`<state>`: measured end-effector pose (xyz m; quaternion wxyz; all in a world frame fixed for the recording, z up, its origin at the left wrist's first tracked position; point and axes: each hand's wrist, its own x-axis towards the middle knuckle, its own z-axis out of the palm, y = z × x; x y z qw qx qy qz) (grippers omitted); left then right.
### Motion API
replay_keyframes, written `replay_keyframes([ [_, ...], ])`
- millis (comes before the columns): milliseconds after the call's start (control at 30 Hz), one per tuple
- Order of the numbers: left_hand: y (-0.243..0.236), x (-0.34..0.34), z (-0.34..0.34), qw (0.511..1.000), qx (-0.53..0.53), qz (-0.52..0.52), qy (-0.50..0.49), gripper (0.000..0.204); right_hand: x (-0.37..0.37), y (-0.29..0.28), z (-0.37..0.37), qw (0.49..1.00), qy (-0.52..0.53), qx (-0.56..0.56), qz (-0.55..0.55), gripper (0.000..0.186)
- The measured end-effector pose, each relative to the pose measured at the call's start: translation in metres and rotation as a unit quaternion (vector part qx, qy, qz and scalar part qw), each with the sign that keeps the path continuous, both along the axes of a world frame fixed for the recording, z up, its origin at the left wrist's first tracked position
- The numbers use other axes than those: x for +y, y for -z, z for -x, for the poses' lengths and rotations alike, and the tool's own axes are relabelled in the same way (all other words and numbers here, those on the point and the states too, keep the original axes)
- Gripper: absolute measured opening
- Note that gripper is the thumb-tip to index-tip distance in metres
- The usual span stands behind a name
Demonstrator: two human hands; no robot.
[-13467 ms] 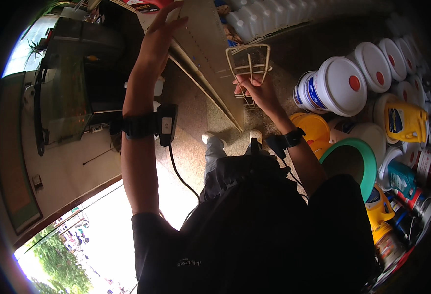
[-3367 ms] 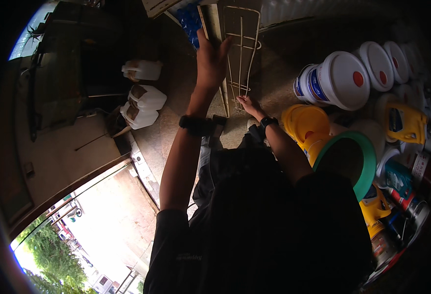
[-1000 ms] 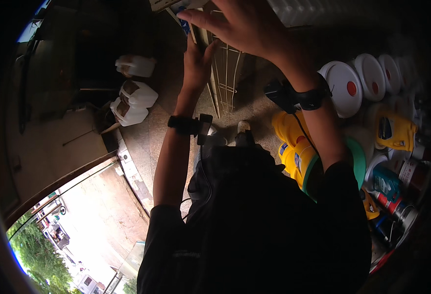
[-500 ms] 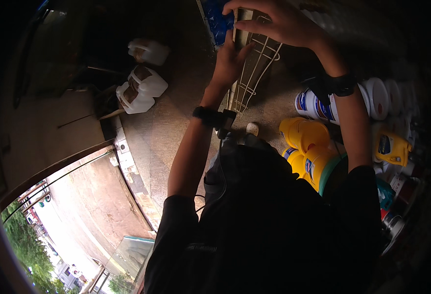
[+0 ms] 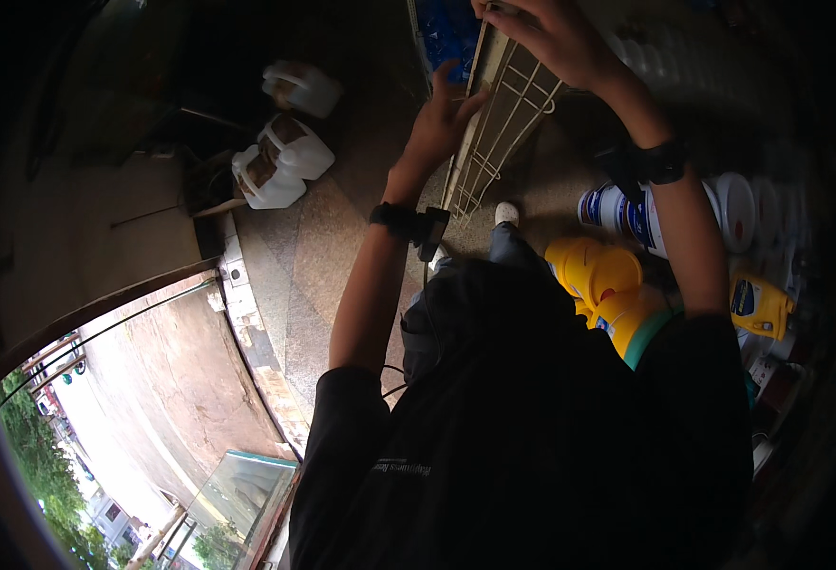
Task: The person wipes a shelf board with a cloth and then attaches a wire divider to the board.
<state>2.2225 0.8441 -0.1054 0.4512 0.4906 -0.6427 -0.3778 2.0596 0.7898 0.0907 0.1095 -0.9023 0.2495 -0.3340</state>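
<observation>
A cream-coloured wire rack (image 5: 506, 95) with a flat upright edge stands in front of me at the top centre. My right hand (image 5: 560, 43) is at its upper end, fingers bent over the top edge; the fingertips are partly cut off by the picture's rim. Beside the rack's left edge is my left hand (image 5: 440, 123), thumb and fingers spread, not wrapped around anything. Just beyond it, blue wrapped goods (image 5: 448, 38) show to the left of the rack. Both wrists carry black bands.
White plastic jugs (image 5: 299, 147) sit on the floor to the left. On the right are yellow containers (image 5: 598, 271), white buckets (image 5: 651, 218) and a yellow jug (image 5: 760, 306). A glass panel (image 5: 247, 489) stands by the bright doorway at lower left.
My right hand has drawn in from reaching across toward the blue goods and now bends over the rack's top. My left hand's fingers have spread and sit lower beside the edge.
</observation>
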Motion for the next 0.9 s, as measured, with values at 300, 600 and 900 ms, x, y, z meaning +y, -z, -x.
replay_keyframes([
  [300, 0.209, 0.084, -0.115, 0.851, 0.196, -0.444, -0.2, 0.027, -0.037, 0.022, 0.076, 0.987, 0.073, -0.057, -0.134, 0.02],
  [600, 0.255, 0.126, 0.005, 0.724, 0.335, -0.584, -0.149, 0.055, -0.028, 0.021, 0.147, 0.946, 0.162, -0.126, -0.251, 0.021],
  [900, 0.284, 0.105, 0.126, 0.933, 0.007, -0.359, -0.007, 0.075, 0.014, 0.027, 0.218, 0.948, 0.254, -0.082, -0.176, 0.027],
])
